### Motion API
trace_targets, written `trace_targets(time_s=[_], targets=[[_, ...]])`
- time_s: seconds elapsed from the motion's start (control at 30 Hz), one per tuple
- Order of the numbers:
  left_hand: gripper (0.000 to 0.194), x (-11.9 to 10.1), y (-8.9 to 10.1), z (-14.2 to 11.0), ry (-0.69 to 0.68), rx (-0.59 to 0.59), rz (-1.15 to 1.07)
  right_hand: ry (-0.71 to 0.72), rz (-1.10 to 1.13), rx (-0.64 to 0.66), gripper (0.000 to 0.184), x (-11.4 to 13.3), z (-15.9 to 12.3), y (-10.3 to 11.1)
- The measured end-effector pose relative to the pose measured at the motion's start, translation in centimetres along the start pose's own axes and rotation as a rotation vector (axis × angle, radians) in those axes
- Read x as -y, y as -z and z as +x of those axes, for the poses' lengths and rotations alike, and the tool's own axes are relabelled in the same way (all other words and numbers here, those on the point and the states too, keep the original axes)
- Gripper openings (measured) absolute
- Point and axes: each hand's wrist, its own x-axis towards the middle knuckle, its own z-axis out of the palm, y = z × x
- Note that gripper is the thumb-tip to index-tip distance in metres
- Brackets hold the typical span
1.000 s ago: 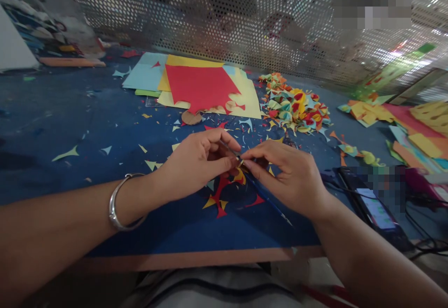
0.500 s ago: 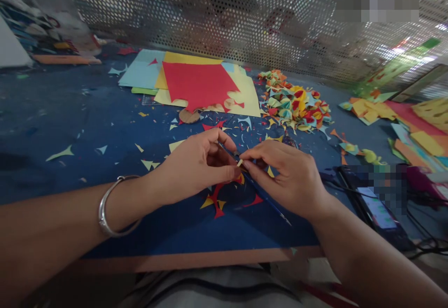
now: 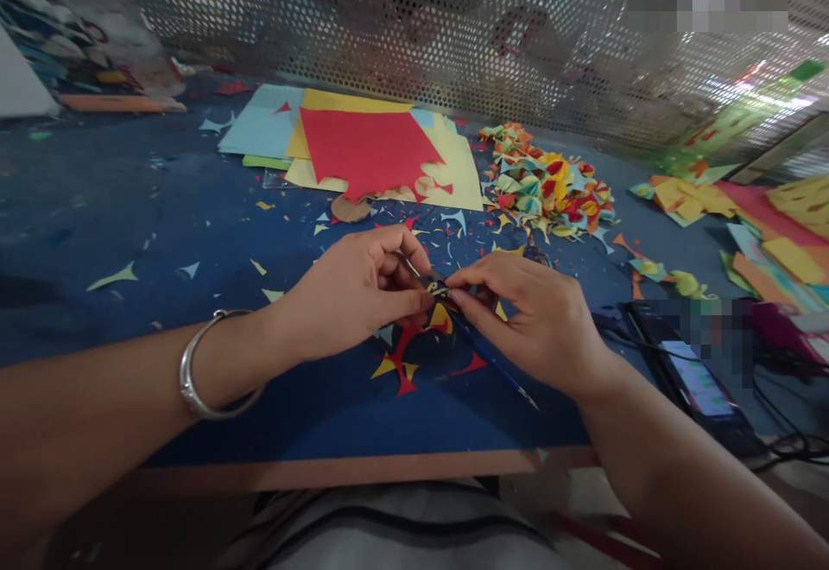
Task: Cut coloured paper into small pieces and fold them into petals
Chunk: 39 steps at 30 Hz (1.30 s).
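Note:
Both hands meet over the front of the table around a small pale yellow paper piece (image 3: 438,288). My left hand (image 3: 363,294) pinches it between thumb and fingers; a thin dark edge also shows by the index fingertip, too small to name. From the other side, the thumb and index finger of my right hand (image 3: 534,315) close on the same piece. A blue pen (image 3: 502,363) slants beneath my right hand, its pointed tip toward the table edge. Red and yellow paper scraps (image 3: 405,358) lie below the fingers.
Coloured sheets, a cut red one (image 3: 369,147) on top, lie at the back by a perforated metal panel (image 3: 389,34). A heap of small folded paper pieces (image 3: 550,181) sits right of them. A phone (image 3: 696,376) with cables and more paper (image 3: 790,259) are at the right.
The pale piece between my fingertips has turned and now looks curled. My hands stay close together in nearly the same spot. The view has tilted slightly.

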Motion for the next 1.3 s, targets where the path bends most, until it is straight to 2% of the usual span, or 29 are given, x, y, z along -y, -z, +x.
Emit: trace_targets(time_s=[0.17, 0.27, 0.43, 0.53, 0.63, 0.77, 0.87, 1.0, 1.1, 1.2, 1.3], targets=[[0.026, 0.2, 0.8, 0.5, 0.095, 0.016, -0.001, -0.022, 0.004, 0.082, 0.012, -0.6, -0.1, 0.2], [0.030, 0.5, 1.4, 0.9, 0.152, 0.045, 0.086, 0.006, 0.021, 0.142, 0.013, -0.8, -0.1, 0.0], [0.028, 0.2, 2.3, 1.0, 0.114, 0.049, 0.324, 0.063, 0.017, 0.197, 0.015, -0.8, -0.2, -0.3], [0.020, -0.5, 2.1, 0.3, 0.049, 0.016, 0.541, 0.066, 0.004, 0.212, 0.016, -0.8, -0.2, -0.3], [0.018, -1.1, 1.0, -0.9, -0.113, -0.007, 0.769, 0.073, -0.012, 0.204, 0.016, -0.9, -0.2, -0.3], [0.023, -0.7, -0.9, -1.7, -0.276, 0.050, 1.002, 0.032, -0.013, 0.189, 0.017, -1.0, -0.3, -0.3], [0.016, 0.0, -1.6, -1.2, -0.310, 0.051, 1.103, 0.006, -0.028, 0.165, 0.017, -1.0, -0.3, -0.2], [0.011, 0.1, -1.2, -0.7, -0.383, 0.033, 1.063, -0.018, -0.057, 0.133, 0.015, -1.0, -0.3, 0.1], [0.010, -0.3, -0.4, -0.8, -0.439, -0.047, 0.938, -0.069, -0.072, 0.119, 0.014, -1.0, -0.3, 0.5], [0.007, -0.8, 0.4, -1.0, -0.438, -0.165, 0.803, -0.124, -0.046, 0.101, 0.013, -0.7, -0.4, 0.8], [0.007, -0.9, 0.5, -1.1, -0.421, -0.181, 0.698, -0.222, 0.075, 0.065, 0.014, -0.4, -0.5, 0.7]])
